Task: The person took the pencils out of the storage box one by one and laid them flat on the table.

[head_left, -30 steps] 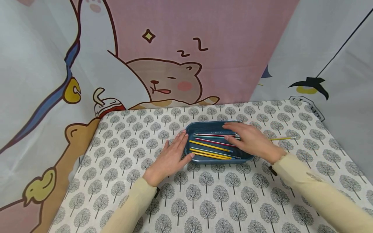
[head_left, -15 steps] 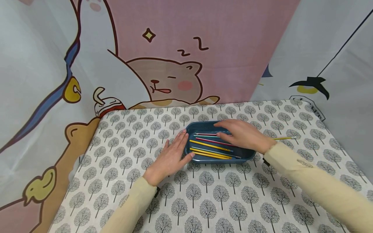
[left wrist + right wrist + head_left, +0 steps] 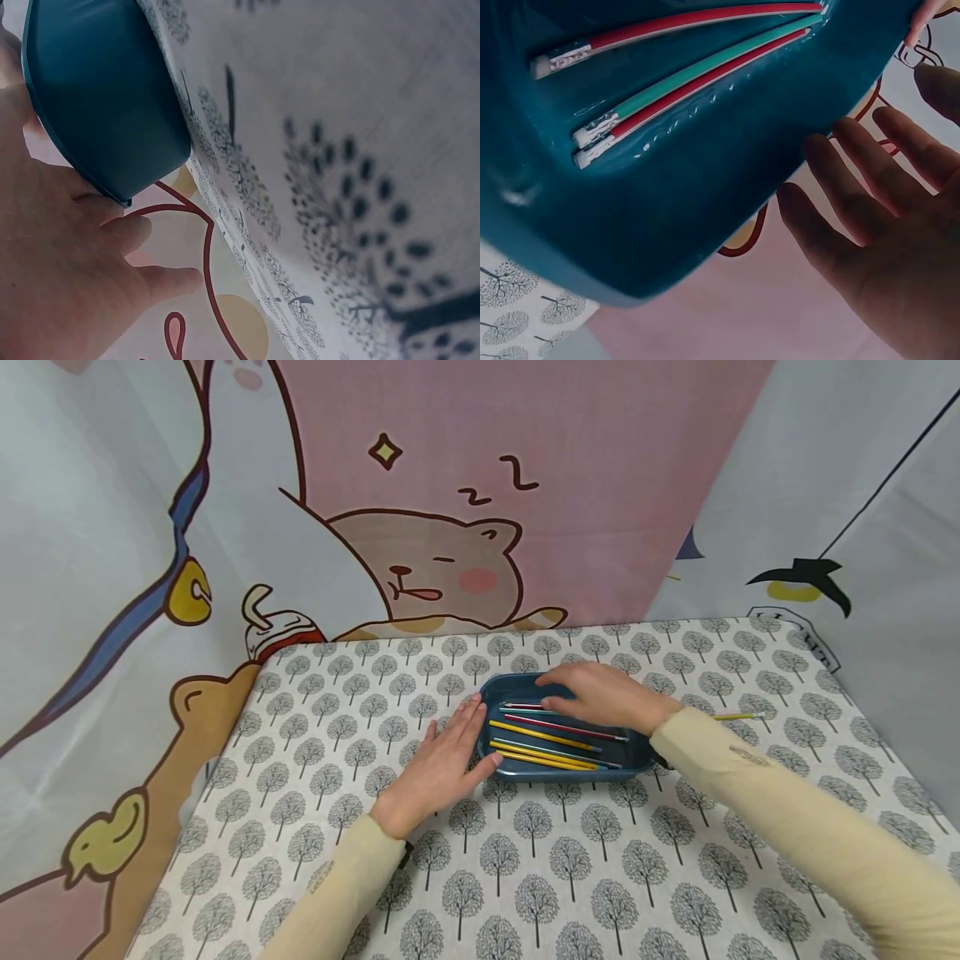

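Observation:
A dark blue-green tray (image 3: 570, 776) stands on the tabletop with several pencils in it, among them a yellow pencil (image 3: 545, 737) and a red pencil (image 3: 564, 727). My left hand (image 3: 438, 768) rests against the tray's left end, fingers extended. From the left wrist, that hand (image 3: 67, 247) touches the tray's rim. My right hand (image 3: 607, 695) hovers over the far right part of the tray, hiding some pencil ends. In the right wrist view its fingers are spread and hold nothing, beside a green pencil (image 3: 690, 75) and red pencils lying in the tray.
Another yellow pencil (image 3: 738, 717) lies on the tree-patterned tablecloth (image 3: 570, 860) right of the tray, partly behind the right sleeve. A cartoon-printed curtain (image 3: 600, 485) rises behind the table and along its sides.
My right hand has shifted leftward over the tray, uncovering the right end of the red pencil. My left hand and the tray stay put.

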Tool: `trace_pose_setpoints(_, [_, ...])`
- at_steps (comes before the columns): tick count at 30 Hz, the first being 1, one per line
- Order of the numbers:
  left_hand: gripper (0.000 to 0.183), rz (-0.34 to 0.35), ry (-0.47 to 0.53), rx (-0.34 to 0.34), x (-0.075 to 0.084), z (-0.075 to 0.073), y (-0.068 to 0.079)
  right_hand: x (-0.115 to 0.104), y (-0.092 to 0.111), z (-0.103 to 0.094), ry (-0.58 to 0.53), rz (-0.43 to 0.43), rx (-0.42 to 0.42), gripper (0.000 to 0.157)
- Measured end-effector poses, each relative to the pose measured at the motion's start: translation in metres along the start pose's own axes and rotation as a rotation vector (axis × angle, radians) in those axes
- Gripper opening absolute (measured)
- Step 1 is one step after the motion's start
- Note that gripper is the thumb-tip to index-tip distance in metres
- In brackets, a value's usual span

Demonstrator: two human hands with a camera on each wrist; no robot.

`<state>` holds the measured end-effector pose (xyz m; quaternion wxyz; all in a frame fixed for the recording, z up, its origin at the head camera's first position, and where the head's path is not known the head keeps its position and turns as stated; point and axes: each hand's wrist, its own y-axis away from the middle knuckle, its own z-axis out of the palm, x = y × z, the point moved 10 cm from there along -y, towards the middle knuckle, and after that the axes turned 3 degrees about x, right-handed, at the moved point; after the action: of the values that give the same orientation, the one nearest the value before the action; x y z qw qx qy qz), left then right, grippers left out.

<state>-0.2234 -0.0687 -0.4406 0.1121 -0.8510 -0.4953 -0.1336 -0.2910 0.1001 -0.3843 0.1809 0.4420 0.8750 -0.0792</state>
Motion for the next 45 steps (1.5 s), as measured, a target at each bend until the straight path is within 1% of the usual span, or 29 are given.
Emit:
trace_pose_setpoints(6, [0.085, 0.009, -0.008, 0.003, 0.001, 0.0, 0.0, 0.0, -0.008, 0.01, -0.015, 0.015, -0.053, 0.045])
trace_pose_setpoints(14, [0.085, 0.006, 0.001, 0.003, 0.0, 0.0, 0.0, 0.002, -0.016, 0.018, 0.004, -0.006, -0.075, 0.044])
trace_pose_setpoints(17, [0.086, 0.003, -0.007, -0.002, -0.001, 0.0, 0.0, 0.003, -0.018, 0.022, 0.0, -0.007, -0.104, 0.044])
trace_pose_setpoints(24, [0.085, 0.005, -0.007, 0.001, 0.0, -0.001, 0.0, 0.006, -0.022, 0.035, -0.001, 0.018, -0.205, 0.045])
trace_pose_setpoints(31, [0.086, -0.004, -0.018, -0.007, 0.0, 0.0, 0.001, 0.004, -0.025, 0.043, -0.011, 0.007, -0.239, 0.045])
trace_pose_setpoints(35, [0.086, -0.001, -0.017, -0.003, 0.0, 0.0, 0.001, 0.002, -0.025, 0.047, 0.006, 0.015, -0.243, 0.044])
trace_pose_setpoints(41, [0.087, 0.004, -0.022, -0.001, 0.0, 0.0, 0.0, 0.001, -0.027, 0.048, 0.029, -0.007, -0.183, 0.039])
trace_pose_setpoints(45, [0.088, 0.002, -0.021, -0.008, 0.0, 0.0, 0.0, 0.0, -0.029, 0.05, 0.041, -0.032, -0.162, 0.036])
